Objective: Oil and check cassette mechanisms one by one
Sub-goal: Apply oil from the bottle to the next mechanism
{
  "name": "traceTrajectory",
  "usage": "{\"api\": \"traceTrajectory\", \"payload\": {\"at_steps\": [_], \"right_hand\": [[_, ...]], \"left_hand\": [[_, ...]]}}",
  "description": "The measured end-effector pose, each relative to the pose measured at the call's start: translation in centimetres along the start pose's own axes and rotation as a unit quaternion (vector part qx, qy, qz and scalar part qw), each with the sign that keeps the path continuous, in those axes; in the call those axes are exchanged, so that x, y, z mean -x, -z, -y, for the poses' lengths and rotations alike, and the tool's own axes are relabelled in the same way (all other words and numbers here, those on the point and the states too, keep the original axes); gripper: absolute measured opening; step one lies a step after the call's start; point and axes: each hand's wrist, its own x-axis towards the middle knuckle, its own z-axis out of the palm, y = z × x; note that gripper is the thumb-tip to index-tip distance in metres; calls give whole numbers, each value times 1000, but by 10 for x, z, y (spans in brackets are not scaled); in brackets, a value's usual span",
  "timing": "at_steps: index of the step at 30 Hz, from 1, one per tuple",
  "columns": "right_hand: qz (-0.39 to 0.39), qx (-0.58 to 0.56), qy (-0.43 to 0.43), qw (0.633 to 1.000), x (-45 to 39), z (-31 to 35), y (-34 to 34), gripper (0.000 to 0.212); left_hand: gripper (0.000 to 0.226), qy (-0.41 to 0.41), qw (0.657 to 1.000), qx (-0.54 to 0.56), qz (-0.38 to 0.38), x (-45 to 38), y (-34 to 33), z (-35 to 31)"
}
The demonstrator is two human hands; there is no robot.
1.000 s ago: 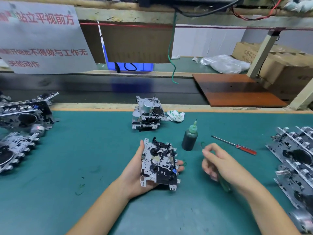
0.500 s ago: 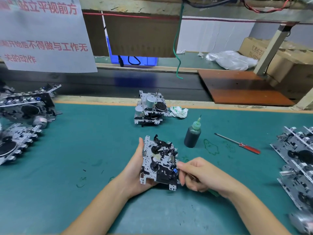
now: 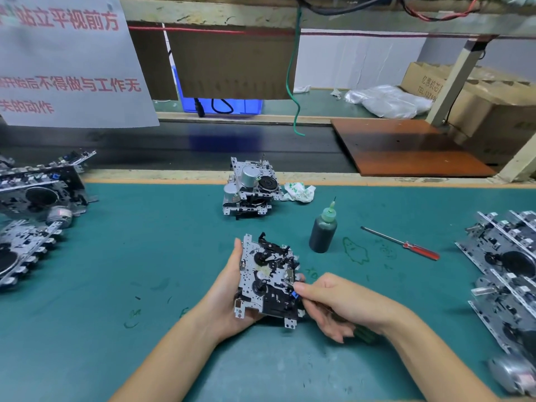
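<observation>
At centre of green mat (image 3: 116,271): cassette mechanism (image 3: 268,281) held just above mat, tilted toward viewer, cradled in left hand (image 3: 229,300) with thumb along left edge and fingers curled beneath. Right hand (image 3: 338,304) at mechanism's right edge, fingers curled round thin green-handled tool (image 3: 366,334), tip hidden by mechanism. Oil bottle (image 3: 323,230) upright just beyond, near red-handled screwdriver (image 3: 401,243) lying flat. Second mechanism (image 3: 251,187) at mat's far edge, crumpled rag (image 3: 298,192) beside it. Further mechanisms stacked far left (image 3: 34,198) and far right (image 3: 504,274).
</observation>
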Motion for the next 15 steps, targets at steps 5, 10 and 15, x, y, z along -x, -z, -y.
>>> {"api": "traceTrajectory", "payload": {"at_steps": [5, 10, 15], "right_hand": [[8, 47, -5, 999, -3, 1, 5, 67], [34, 39, -12, 999, -6, 1, 7, 67], [44, 69, -7, 997, -7, 0, 9, 70]], "left_hand": [[83, 8, 1000, 13, -12, -3, -4, -1], [81, 9, 999, 14, -39, -4, -7, -1], [78, 7, 999, 11, -48, -3, -10, -2]]}}
